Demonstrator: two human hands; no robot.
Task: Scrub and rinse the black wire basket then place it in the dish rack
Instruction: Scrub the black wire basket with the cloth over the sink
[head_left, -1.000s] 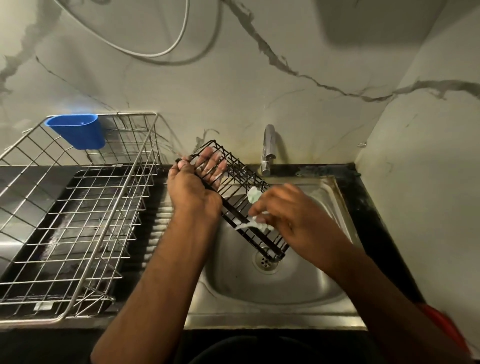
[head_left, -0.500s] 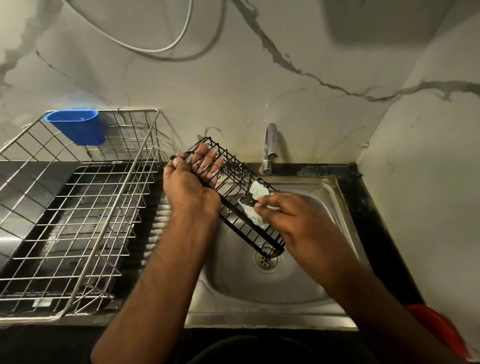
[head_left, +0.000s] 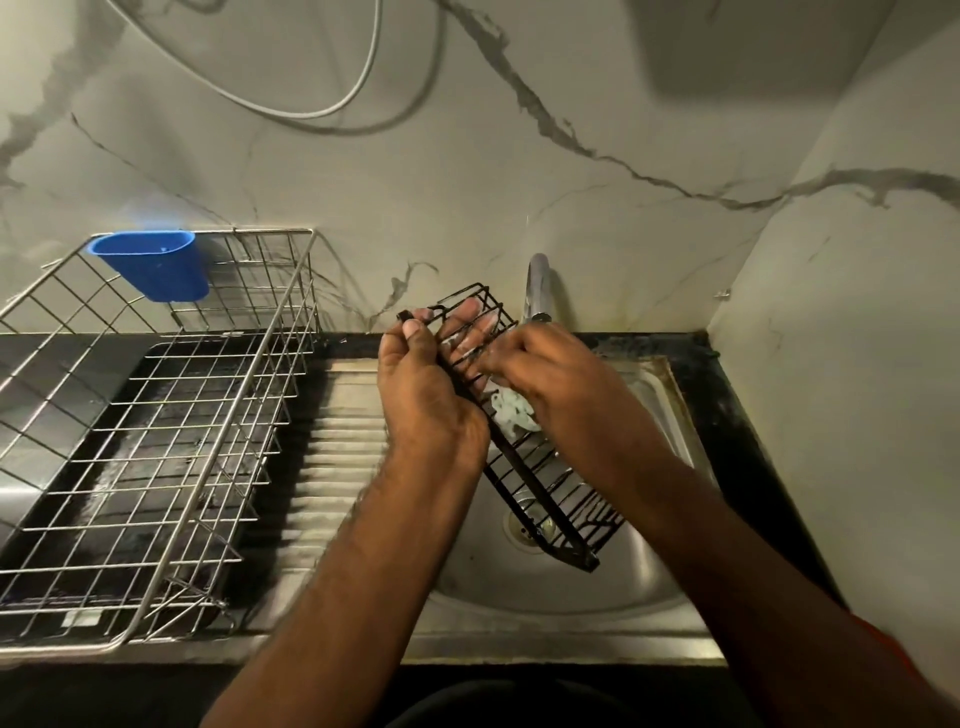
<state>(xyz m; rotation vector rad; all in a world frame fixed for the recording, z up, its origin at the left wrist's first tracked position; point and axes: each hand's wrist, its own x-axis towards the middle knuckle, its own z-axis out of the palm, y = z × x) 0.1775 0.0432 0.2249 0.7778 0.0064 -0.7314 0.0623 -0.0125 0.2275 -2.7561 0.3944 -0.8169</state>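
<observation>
Two hands work over the sink (head_left: 670, 587): our left hand (head_left: 423, 395) grips the upper end of the basket (head_left: 550, 483), thumb on the rim and fingers curled through the wires, while our right hand (head_left: 556, 384) pinches a pale scrubber (head_left: 514, 413) against the mesh. The basket hangs tilted over the bowl, its lower end at 5 o'clock above the drain (head_left: 530, 525). We judge the scrubbing step is under way; rinsing is not yet begun, since no water shows from the tap (head_left: 537, 286) at 12 o'clock. Next we would need to scrub down toward the lower end, then rinse. By count: one basket, one scrubber, one tap, one rack (head_left: 156, 467) at 9 o'clock on the desk, one blue cup (head_left: 153, 265) hooked on it.
</observation>
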